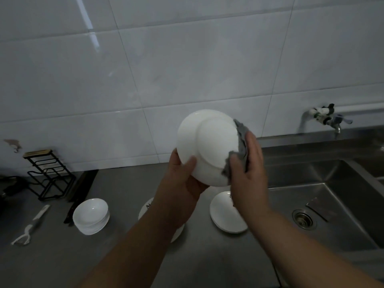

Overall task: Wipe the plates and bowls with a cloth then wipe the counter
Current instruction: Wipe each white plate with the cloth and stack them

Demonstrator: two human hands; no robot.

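Head view: left hand gripped an upturned white bowl above the desk; right hand pinched a grey cloth against its side.

Black wire rack; white peeler; steel sink; wall tap

I see stacked bowls on the counter, a left plate and a right plate to their right, a rack behind, a peeler farther left, the sink rightmost.
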